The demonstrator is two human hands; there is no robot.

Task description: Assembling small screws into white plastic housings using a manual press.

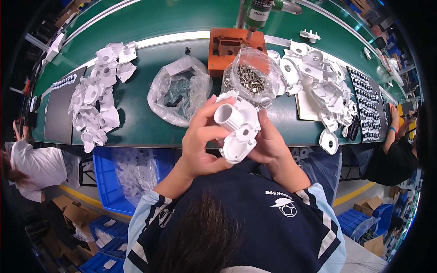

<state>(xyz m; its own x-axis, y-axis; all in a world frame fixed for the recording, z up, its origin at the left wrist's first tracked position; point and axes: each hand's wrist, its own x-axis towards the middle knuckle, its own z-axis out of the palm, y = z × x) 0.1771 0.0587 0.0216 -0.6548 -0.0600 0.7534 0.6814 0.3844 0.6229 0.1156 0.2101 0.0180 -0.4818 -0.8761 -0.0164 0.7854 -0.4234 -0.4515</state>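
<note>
A white plastic housing point(242, 132) with a round tube sticking out is raised in front of my chest, above the bench's near edge. Wrapped round its left side are the fingers of my left hand point(202, 141), thumb low against it. My right hand point(269, 141) grips the same part from the right, its thumb up along the edge; most of its other fingers are hidden behind the housing. Just beyond stands a clear bag of metal screws point(249, 79). To its left lies an open plastic bag point(178, 93) with small dark pieces inside.
An orange fixture block point(219, 50) sits under a green driver tool point(258, 13). White parts are heaped at left point(93, 93) and right point(321, 73). A tray of small black parts point(368, 107) lies far right. Blue bins point(107, 182) stand below; co-workers are at both sides.
</note>
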